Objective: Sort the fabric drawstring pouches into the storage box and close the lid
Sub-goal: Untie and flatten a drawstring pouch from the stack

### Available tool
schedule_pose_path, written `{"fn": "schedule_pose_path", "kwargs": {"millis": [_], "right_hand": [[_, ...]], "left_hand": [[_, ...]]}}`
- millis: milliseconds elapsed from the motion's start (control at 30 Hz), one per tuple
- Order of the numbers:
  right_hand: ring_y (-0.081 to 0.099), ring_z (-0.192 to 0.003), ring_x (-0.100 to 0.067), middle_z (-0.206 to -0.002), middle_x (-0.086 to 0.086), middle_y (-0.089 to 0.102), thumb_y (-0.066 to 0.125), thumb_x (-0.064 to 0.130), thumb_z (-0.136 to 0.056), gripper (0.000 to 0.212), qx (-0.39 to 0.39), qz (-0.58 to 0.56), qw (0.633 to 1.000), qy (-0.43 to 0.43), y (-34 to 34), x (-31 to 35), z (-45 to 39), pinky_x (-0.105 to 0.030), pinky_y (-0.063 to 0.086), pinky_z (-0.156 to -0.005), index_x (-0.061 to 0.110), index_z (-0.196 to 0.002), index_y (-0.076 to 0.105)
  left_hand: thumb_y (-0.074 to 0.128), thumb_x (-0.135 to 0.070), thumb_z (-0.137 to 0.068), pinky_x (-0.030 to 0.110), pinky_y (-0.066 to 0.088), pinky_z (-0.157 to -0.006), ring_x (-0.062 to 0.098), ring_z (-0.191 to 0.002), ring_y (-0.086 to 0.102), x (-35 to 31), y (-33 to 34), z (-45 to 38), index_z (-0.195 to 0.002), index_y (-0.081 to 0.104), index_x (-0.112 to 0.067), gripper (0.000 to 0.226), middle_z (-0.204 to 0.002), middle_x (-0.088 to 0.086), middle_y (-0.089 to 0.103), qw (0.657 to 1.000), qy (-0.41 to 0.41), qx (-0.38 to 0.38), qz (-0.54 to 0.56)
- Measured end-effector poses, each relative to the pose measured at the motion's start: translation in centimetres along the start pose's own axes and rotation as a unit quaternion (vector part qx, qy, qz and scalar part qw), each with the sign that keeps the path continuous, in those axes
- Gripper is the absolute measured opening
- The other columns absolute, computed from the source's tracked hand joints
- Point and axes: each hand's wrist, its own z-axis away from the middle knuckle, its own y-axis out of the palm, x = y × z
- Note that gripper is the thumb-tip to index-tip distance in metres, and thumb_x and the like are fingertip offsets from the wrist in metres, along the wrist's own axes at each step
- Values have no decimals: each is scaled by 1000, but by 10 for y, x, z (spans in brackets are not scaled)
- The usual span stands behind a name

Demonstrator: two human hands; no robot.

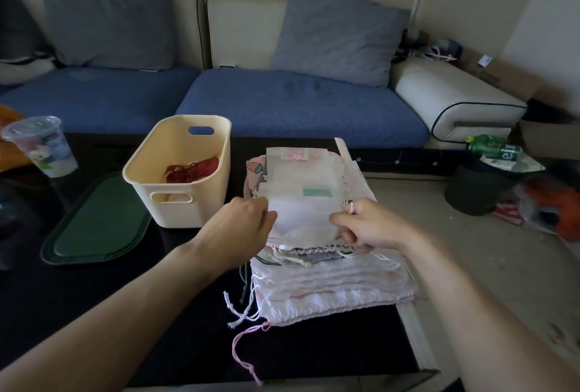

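Note:
A stack of pale drawstring pouches [332,285] lies on the dark table, cords trailing off its front left corner. On top sits a thin white pouch [303,203] with a green patch. My left hand [244,228] pinches its left edge and my right hand [373,228] pinches its right edge. Left of the stack stands the cream storage box [201,178], uncovered, with a red pouch [193,169] inside. The dark green lid [97,228] lies flat on the table to the left of the box.
A plastic cup [40,147] stands at the table's far left. A blue sofa [282,103] with cushions runs behind the table. On the floor to the right are a black bin [477,190], a green bottle and clutter.

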Motion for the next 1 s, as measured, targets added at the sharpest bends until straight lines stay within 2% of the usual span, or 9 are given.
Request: {"fn": "schedule_pose_path", "kwargs": {"millis": [133, 300, 500, 633, 767, 800, 867, 933, 1000], "right_hand": [[43, -47, -15, -55, 3, 61, 52, 34, -102, 40, 35, 20, 999, -24, 4, -1, 1, -30, 37, -53, 4, -80, 66], [34, -41, -11, -78, -1, 77, 51, 30, -102, 31, 77, 77, 994, -6, 5, 3, 6, -25, 31, -46, 13, -77, 59], [27, -39, -12, -65, -8, 72, 54, 17, -101, 33, 86, -25, 996, 23, -3, 6, 13, -27, 24, -47, 9, -70, 53], [25, -39, -14, -46, -1, 61, 51, 12, -101, 37, 102, -35, 994, 25, -5, 9, 17, -31, 21, -52, 6, -65, 49], [30, -37, -13, -51, -2, 64, 54, 16, -100, 37, 110, 5, 993, 28, -1, 8, 21, -27, 27, -47, 7, -64, 48], [33, -39, -14, -53, -2, 66, 56, 20, -98, 38, 107, 32, 993, 21, 2, 8, 23, -25, 30, -46, 8, -63, 48], [40, -44, -14, -58, 1, 69, 57, 30, -97, 39, 96, 104, 990, -2, 7, 11, 26, -23, 37, -47, 11, -63, 52], [49, -46, -12, -63, 2, 72, 58, 36, -98, 37, 94, 138, 986, -15, 12, 16, 29, -24, 44, -52, 14, -68, 55], [53, -47, -9, -68, 0, 74, 60, 36, -97, 35, 112, 131, 985, -20, 16, 20, 31, -25, 47, -56, 14, -71, 56]], "left_hand": [[46, -28, -99, 39, 54, -69, 29, -73, 63, 5, -7, -3, -76, 56, -3, 35, -74, 9, 58, 987, -75, 119, -79], [48, -31, -95, 36, 50, -60, 29, -62, 57, 10, -7, -3, -65, 52, -7, 39, -62, 7, 53, 991, -57, 58, -107], [53, -29, -90, 31, 31, -48, 27, -51, 42, 23, -5, -7, -55, 40, -12, 41, -52, 5, 44, 994, -76, 32, -73], [54, -28, -89, 35, 42, -50, 34, -52, 52, 26, -4, -8, -55, 45, -9, 41, -52, 11, 50, 996, -68, 6, -62], [54, -30, -94, 38, 48, -49, 34, -52, 55, 19, -3, -4, -62, 51, -8, 39, -53, 7, 53, 995, -40, -64, -70], [54, -31, -96, 39, 50, -50, 32, -52, 56, 14, -5, -3, -66, 54, -8, 38, -53, 5, 56, 996, -31, -80, -30], [54, -30, -100, 31, 56, -61, 20, -59, 67, 4, -13, -2, -82, 62, -9, 28, -64, 4, 67, 981, -60, -67, 171], [56, -24, -100, 22, 58, -76, 15, -80, 74, -8, -24, -2, -105, 64, -10, 17, -87, 6, 75, 911, -86, 8, 403], [59, -17, -98, 23, 57, -82, 15, -98, 72, -9, -23, -4, -114, 65, -14, 18, -106, 6, 72, 883, -75, 11, 463]]}}
